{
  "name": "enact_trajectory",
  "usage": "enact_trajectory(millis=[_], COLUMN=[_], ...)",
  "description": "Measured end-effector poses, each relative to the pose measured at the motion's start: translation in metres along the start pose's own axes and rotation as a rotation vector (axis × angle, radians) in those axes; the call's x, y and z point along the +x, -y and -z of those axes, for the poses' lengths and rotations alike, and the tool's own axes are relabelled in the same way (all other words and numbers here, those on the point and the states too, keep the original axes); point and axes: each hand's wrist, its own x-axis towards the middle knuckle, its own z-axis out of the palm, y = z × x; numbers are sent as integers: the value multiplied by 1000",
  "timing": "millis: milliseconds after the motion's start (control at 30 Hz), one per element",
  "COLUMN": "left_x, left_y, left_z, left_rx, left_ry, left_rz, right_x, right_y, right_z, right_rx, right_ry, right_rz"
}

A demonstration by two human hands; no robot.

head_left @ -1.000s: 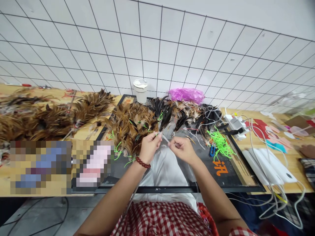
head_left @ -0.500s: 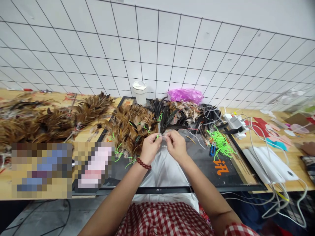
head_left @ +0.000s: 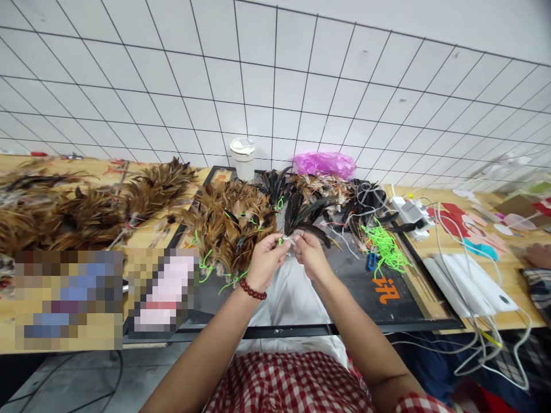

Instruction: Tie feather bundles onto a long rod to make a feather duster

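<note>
My two hands meet over the middle of the black board (head_left: pixel 344 287). Pinched fingers of my left hand (head_left: pixel 266 261) are at the pale ends of dark feathers (head_left: pixel 297 215), and a bit of green cord (head_left: pixel 279 241) shows by its fingertips. Close against it, my right hand (head_left: pixel 313 257) is also closed on the feathers, whose dark vanes fan out beyond the fingers. The exact grip between the fingertips is partly hidden. To the left lies a heap of brown feathers (head_left: pixel 232 223) with green cord ends.
Loose green cords (head_left: pixel 385 246) lie at right beside a blue-handled tool (head_left: pixel 371 259). A lidded white cup (head_left: pixel 243 160) and a purple plastic bag (head_left: pixel 325 165) stand behind. White cables and a power strip (head_left: pixel 411 215) are further right, near another person's hand (head_left: pixel 538 254).
My right hand has turned slightly, and the dark feathers at its fingertips have swung out to the right. My left hand stays nearly in place, still pinching.
</note>
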Motion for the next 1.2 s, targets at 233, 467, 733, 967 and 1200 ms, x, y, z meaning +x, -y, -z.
enact_trajectory(millis=[233,467,733,967,1200], left_x=[-1,6,4,7,8], left_y=[2,1,-8,-11,-23], left_z=[3,13,14,15,30], left_rx=[-29,113,-9,-173,4], left_ry=[-54,-144,68,140,273], left_rz=[-41,-131,122,314,401], right_x=[3,-8,-3,5,2], right_y=[1,2,5,6,9], right_z=[-1,7,31,28,27], right_rx=[340,48,-412,-390,-451], right_ry=[317,180,-35,-145,-93], right_rz=[-514,-192,248,312,321])
